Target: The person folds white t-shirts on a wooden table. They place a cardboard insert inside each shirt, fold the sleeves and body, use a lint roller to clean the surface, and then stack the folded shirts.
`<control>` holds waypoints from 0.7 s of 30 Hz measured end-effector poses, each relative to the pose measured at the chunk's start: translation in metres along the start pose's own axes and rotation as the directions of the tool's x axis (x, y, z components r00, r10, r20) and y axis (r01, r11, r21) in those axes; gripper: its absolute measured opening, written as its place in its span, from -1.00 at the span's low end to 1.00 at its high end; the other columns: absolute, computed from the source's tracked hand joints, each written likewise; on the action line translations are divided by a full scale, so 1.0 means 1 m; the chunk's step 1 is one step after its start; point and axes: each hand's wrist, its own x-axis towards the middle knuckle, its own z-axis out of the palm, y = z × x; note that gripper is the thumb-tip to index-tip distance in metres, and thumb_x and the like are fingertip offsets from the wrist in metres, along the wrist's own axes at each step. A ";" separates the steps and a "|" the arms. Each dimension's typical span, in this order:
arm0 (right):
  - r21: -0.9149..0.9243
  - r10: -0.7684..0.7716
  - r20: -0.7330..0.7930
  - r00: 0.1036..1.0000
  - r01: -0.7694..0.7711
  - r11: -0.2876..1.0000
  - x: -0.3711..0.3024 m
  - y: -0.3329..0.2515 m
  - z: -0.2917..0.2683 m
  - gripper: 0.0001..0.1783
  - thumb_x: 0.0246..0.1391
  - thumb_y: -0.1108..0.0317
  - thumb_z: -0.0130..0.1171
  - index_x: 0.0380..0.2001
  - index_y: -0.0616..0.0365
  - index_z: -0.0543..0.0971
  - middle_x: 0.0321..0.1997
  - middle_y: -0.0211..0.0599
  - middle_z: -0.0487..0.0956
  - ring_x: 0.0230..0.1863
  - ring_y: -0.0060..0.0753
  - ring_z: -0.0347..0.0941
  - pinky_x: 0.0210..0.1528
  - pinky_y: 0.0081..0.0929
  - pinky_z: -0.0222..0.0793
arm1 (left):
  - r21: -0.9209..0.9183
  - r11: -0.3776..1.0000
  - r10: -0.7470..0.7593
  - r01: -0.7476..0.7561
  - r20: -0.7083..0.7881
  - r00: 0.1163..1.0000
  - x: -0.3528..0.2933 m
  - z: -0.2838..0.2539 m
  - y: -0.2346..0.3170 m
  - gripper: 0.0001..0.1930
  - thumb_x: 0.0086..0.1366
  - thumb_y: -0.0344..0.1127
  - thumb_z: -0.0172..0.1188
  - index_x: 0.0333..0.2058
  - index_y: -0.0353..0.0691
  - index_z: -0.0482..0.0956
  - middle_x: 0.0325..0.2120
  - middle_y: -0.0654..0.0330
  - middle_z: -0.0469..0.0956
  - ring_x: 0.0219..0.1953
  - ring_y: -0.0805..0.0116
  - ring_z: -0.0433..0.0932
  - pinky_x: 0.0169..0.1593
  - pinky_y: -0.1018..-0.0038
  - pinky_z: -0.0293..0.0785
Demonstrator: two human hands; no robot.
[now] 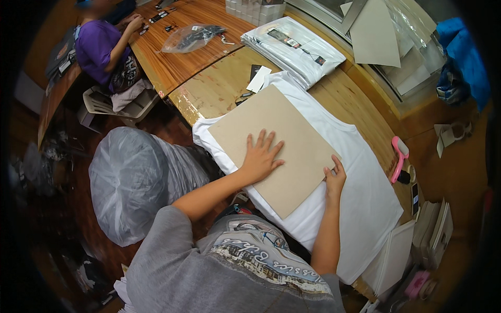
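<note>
My left grip flat, fingers spread on beige board, which lies over white garment. Right grip curled at board's right corner; pinching or not, cannot tell. Step, I judge: aligning board. Next calls for steady, even hold. Bagged stack near far corner; bare tabletop strip beyond garment.

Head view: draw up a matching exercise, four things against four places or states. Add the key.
Things:
1. Left hand
2. Right hand
3. White top
4. Pink brush

Places or states:
A. By the right-hand edge of the wooden table
B. Fingers spread over the face of the cardboard sheet
C. Partly covered by the sheet
D. Fingers at the sheet's right edge

Pairs: 1-B, 2-D, 3-C, 4-A
</note>
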 end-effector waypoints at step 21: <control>-0.923 -0.083 0.074 0.994 0.100 0.372 0.142 -0.074 -0.055 -0.61 -0.32 0.30 0.21 -0.30 0.14 0.47 -0.28 -0.12 0.50 -0.15 -0.07 0.36 -0.09 -0.11 0.14 | 0.061 0.989 -0.144 0.132 0.500 0.854 0.070 -0.011 0.058 -0.17 -0.28 0.18 0.25 0.00 0.00 0.18 0.08 -0.21 -0.12 0.10 -0.44 -0.27 -0.14 -0.39 -0.10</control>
